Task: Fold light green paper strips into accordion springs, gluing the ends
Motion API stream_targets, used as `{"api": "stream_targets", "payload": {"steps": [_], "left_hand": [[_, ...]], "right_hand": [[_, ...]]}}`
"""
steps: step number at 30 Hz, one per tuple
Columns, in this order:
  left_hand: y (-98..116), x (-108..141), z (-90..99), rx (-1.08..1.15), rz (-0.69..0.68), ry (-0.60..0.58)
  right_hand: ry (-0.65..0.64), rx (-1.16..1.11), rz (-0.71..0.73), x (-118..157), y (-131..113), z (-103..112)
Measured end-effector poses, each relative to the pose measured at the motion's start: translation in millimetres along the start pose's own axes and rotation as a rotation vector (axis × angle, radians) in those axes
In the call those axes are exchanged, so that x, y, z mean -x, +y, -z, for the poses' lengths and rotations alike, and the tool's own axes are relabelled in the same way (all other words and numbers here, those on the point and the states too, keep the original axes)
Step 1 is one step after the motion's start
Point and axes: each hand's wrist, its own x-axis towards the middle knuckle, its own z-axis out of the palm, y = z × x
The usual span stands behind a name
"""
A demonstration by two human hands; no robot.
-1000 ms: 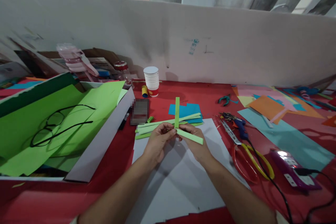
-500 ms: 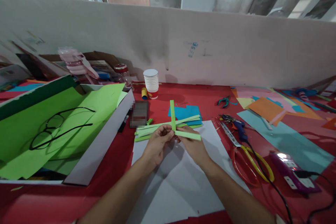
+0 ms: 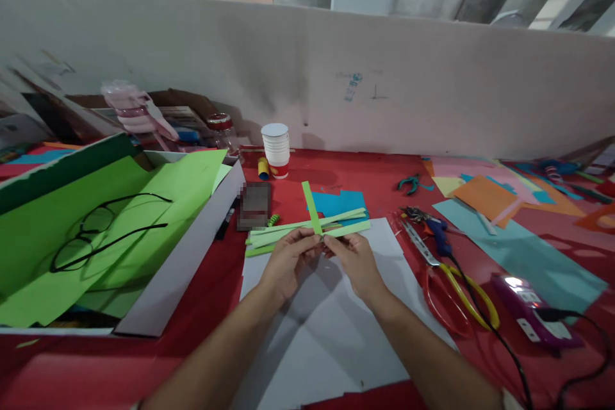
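Over the white paper sheets (image 3: 331, 339), both hands meet at the joined ends of two paper strips. My left hand (image 3: 291, 262) is closed, pinching thumb and fingers by the base of a bright green paper strip (image 3: 310, 204), which sticks up and leans left. Close beside it, my right hand (image 3: 353, 262) pinches at the same joint, its thumb on top. A pale green paper strip (image 3: 353, 228) runs out to the right behind that hand. Fingers partly hide the joint. Just beyond the hands lies a pile of green paper strips (image 3: 262, 240).
To the left stands a box (image 3: 187, 269) with green paper and glasses (image 3: 91, 237). Scissors (image 3: 451, 282), a glue gun (image 3: 439, 237) with its cord and a purple power strip (image 3: 533, 314) lie right. Paper cups (image 3: 276, 150) and a phone-like dark object (image 3: 254, 205) stand behind.
The pale strip has swung from in front of my right hand to behind it, now angled up to the right. The bright strip has tilted left. My right thumb has come onto the joint.
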Motion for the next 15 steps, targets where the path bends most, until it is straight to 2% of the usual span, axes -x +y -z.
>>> {"api": "stream_targets", "payload": {"steps": [8,15], "left_hand": [[-2.1,-2.4,3.3,0.023,0.057,-0.101],[-4.4,-3.7,4.0,0.025,-0.021,-0.098]], "right_hand": [[-0.010,0.030,0.012,-3.4,0.9,4.6],[-0.024,0.074,0.044,-6.5,2.7,6.1]]}}
